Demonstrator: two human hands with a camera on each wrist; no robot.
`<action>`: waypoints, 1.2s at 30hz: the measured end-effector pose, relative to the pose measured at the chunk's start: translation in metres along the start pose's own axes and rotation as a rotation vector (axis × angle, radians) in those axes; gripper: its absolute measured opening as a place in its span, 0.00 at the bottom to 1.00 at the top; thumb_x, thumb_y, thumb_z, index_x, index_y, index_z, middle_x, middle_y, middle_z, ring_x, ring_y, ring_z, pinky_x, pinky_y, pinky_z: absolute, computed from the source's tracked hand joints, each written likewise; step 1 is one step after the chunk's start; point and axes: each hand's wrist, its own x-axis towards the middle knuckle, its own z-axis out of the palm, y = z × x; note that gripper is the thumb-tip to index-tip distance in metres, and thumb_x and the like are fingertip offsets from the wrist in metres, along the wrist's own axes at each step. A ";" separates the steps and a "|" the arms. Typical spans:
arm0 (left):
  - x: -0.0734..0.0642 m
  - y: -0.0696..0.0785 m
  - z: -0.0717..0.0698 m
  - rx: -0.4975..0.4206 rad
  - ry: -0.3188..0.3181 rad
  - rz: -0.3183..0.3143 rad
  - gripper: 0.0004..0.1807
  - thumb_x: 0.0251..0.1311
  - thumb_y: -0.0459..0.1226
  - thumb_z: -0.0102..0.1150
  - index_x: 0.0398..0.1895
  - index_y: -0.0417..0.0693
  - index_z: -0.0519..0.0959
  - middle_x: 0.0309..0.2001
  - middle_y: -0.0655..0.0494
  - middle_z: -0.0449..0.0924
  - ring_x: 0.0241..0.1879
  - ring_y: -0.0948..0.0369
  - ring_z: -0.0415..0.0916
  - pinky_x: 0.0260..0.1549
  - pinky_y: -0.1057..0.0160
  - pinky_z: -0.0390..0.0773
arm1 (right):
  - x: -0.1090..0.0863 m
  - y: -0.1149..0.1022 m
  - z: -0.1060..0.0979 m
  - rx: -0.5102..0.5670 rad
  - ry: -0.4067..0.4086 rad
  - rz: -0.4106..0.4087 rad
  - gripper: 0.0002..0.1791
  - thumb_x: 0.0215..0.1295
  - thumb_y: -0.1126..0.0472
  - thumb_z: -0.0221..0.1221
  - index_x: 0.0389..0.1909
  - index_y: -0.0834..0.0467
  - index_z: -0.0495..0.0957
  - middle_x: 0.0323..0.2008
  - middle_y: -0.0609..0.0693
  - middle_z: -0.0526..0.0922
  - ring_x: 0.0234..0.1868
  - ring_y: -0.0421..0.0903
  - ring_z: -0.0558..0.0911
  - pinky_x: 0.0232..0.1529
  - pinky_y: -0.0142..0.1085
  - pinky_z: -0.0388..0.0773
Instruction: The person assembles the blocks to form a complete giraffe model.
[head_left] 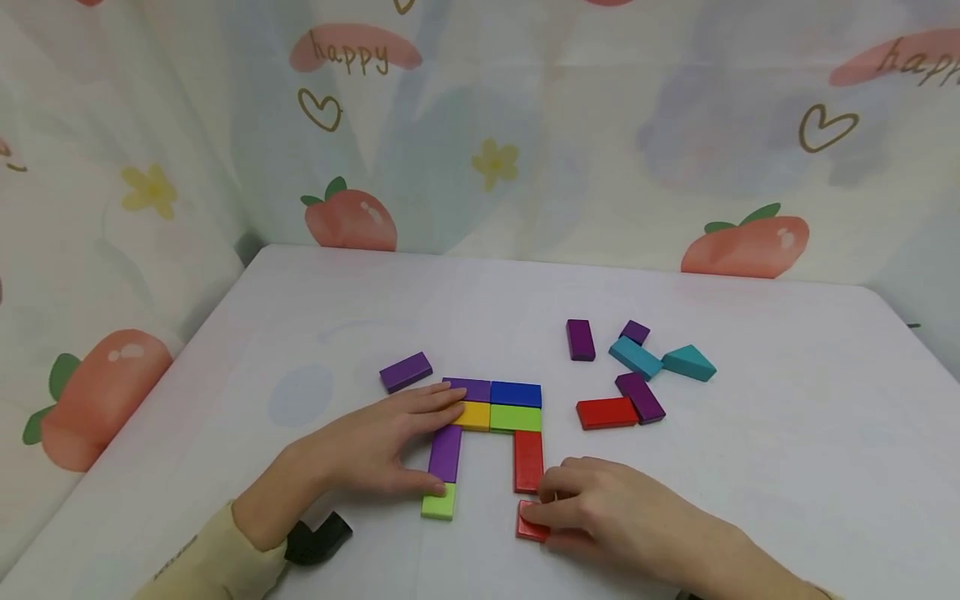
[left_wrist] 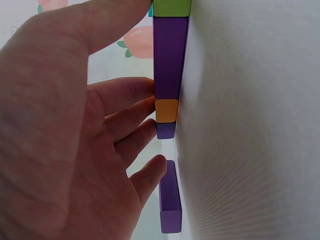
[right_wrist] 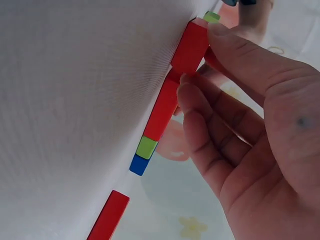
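Observation:
Coloured blocks lie on the white table in an arch-like outline. Its top has a purple block [head_left: 472, 389], a blue block [head_left: 516, 394], a yellow block [head_left: 476, 416] and a green block [head_left: 516, 419]. My left hand [head_left: 375, 442] rests with extended fingers on the purple and yellow blocks. Its thumb touches the left leg, where a purple block [head_left: 445, 454] meets a small green block [head_left: 438, 505]. My right hand [head_left: 615, 512] pinches a red block [right_wrist: 191, 47] at the lower end of the right leg. Just above that lies another red block [head_left: 528, 461], a narrow gap between them.
A loose purple block [head_left: 406, 372] lies left of the arch. On the right are a red block [head_left: 607, 413], purple blocks [head_left: 581, 340], a teal block [head_left: 636, 357] and a teal triangle [head_left: 690, 363]. A patterned curtain [head_left: 487, 108] hangs behind the table.

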 end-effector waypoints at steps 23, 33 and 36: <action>-0.001 -0.003 0.000 -0.014 0.009 0.022 0.48 0.57 0.61 0.66 0.78 0.54 0.62 0.79 0.67 0.49 0.78 0.63 0.39 0.73 0.52 0.54 | 0.006 0.002 0.001 -0.083 -0.012 0.044 0.25 0.60 0.60 0.72 0.60 0.43 0.83 0.44 0.42 0.79 0.47 0.40 0.79 0.50 0.37 0.82; 0.000 -0.003 0.001 -0.013 0.008 0.019 0.49 0.57 0.63 0.65 0.78 0.55 0.62 0.79 0.68 0.48 0.78 0.63 0.39 0.72 0.51 0.55 | 0.003 0.002 -0.001 -0.068 0.063 0.039 0.22 0.60 0.58 0.72 0.57 0.43 0.85 0.49 0.42 0.80 0.50 0.41 0.79 0.50 0.37 0.83; 0.000 -0.003 0.000 -0.011 0.005 0.018 0.49 0.57 0.63 0.65 0.78 0.55 0.61 0.79 0.68 0.48 0.78 0.64 0.39 0.72 0.51 0.55 | 0.003 0.003 0.000 -0.070 0.075 0.022 0.21 0.61 0.57 0.72 0.56 0.44 0.86 0.48 0.42 0.80 0.49 0.41 0.79 0.49 0.36 0.83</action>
